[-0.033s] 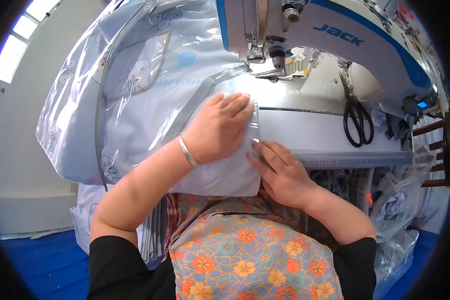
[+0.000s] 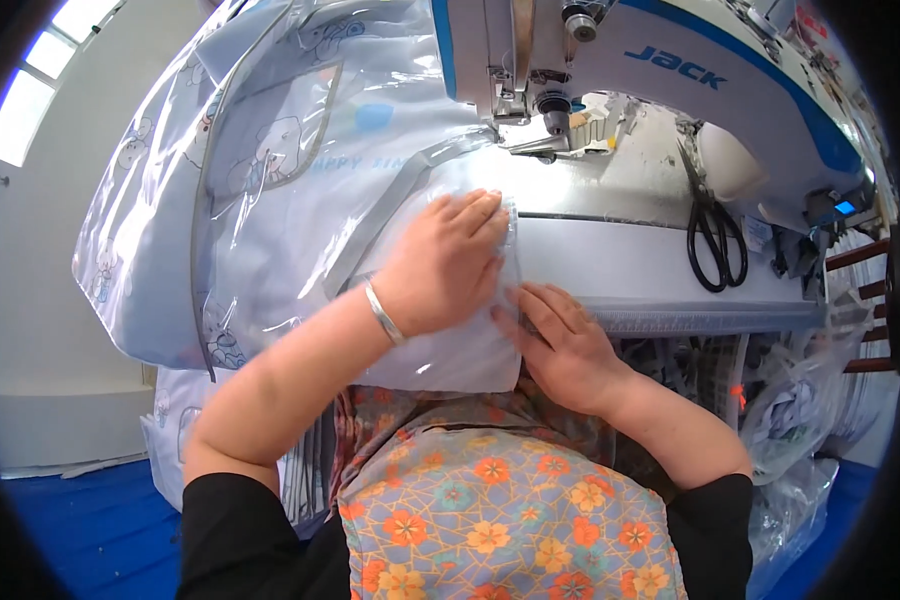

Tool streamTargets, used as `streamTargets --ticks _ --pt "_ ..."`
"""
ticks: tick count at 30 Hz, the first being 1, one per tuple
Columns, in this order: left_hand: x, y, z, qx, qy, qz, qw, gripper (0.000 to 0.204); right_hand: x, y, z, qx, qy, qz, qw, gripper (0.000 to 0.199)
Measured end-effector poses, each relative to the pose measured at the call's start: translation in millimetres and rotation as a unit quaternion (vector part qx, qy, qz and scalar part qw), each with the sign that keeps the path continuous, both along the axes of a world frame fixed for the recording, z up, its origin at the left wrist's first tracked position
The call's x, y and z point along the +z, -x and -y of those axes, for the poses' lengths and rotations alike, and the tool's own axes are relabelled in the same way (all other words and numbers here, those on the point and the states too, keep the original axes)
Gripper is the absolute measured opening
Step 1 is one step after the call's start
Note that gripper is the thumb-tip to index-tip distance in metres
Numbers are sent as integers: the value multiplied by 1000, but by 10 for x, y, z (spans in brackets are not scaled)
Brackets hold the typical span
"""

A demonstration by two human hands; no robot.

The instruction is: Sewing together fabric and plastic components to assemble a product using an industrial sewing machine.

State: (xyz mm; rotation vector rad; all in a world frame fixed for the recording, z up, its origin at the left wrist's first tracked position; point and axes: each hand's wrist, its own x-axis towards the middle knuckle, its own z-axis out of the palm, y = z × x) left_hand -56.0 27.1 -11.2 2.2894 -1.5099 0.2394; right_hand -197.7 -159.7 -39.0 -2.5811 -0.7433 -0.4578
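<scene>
A clear, glossy plastic sheet over pale blue and white fabric printed with cartoon animals (image 2: 270, 225) spreads across the left of the sewing table. My left hand (image 2: 445, 262), with a silver bangle at the wrist, presses flat on its near right part, slightly blurred. At the right edge of the sheet lies my right hand (image 2: 568, 345), its fingers stretched out and the thumb resting on the border. A grey binding strip (image 2: 385, 215) runs slantwise towards the presser foot (image 2: 535, 148) of the white and blue sewing machine (image 2: 660, 70). The sheet's far edge passes beside the needle area.
Black-handled scissors (image 2: 715, 240) lie on the table's right side. A ruler strip (image 2: 690, 322) follows the table's front edge. Clear plastic bags with scraps (image 2: 795, 410) hang at the lower right, near a brown slatted wooden frame (image 2: 870, 310). My flowered apron (image 2: 510, 510) is below the sheet.
My left hand has slid slightly towards me over the plastic sheet. The right hand stays at the sheet's edge, almost unmoved.
</scene>
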Motion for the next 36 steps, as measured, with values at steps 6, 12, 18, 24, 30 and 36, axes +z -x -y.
streamTargets --ticks 6,12,18,24,30,36 --pt "-153 218 96 77 25 19 997 49 -39 -18 1 9 -44 85 995 28" --pt "-68 -6 127 70 13 29 997 45 22 -20 -12 -3 -34 82 996 30" --pt "-54 75 171 55 21 32 998 40 29 -51 -15 -9 -32 71 997 33" --pt "-39 36 151 51 43 -14 998 42 62 -148 -36 2 -37 63 997 35" --pt "28 -9 115 45 -39 18 998 39 108 -237 -60 -14 -1 38 999 35" --pt "-45 -206 134 55 35 83 994 37 147 -370 -81 -28 12 20 999 41"
